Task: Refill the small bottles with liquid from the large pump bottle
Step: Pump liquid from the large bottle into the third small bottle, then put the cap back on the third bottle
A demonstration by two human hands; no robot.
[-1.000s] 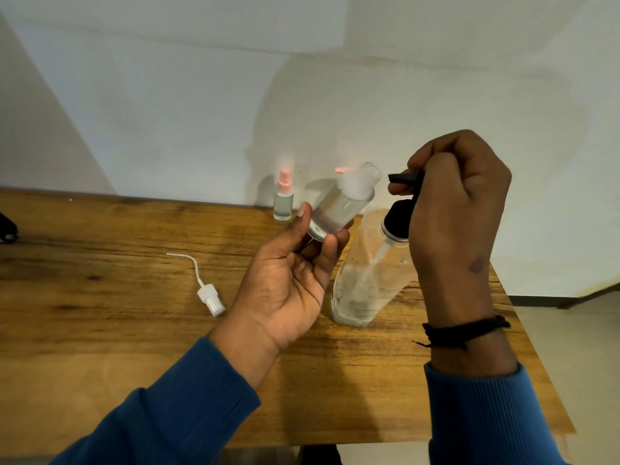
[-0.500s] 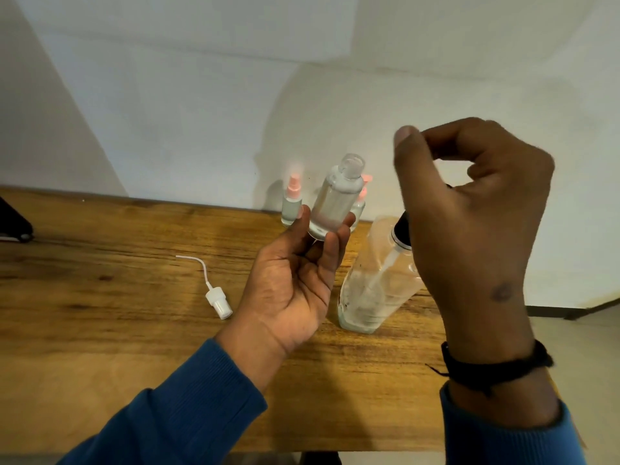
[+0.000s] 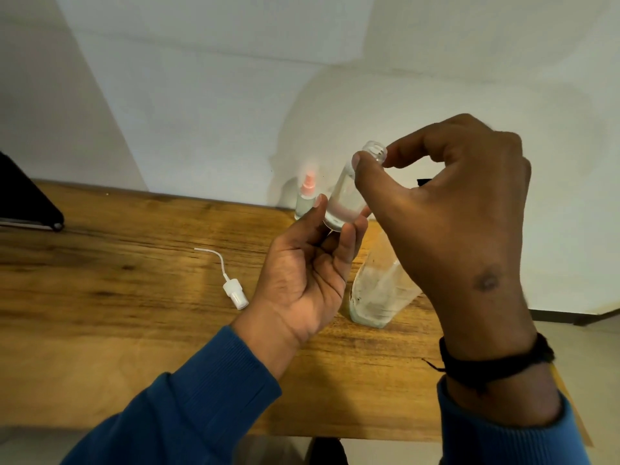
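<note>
A brown wooden table [image 3: 100, 280] stands against a white wall; a white spray cap [image 3: 235, 293] with a thin bent tube lies on its side near the middle. A big clear bottle [image 3: 375, 293] stands on the table toward the right; a small bottle with a pink top [image 3: 306, 198] stands at the back by the wall; a dark thing [image 3: 23, 199] rests at the far left edge.

You have no readable text, label, brand or number here: the small bottle [image 3: 345, 196] between your fingers and the pump bottle [image 3: 375, 290] beneath them show none.
</note>
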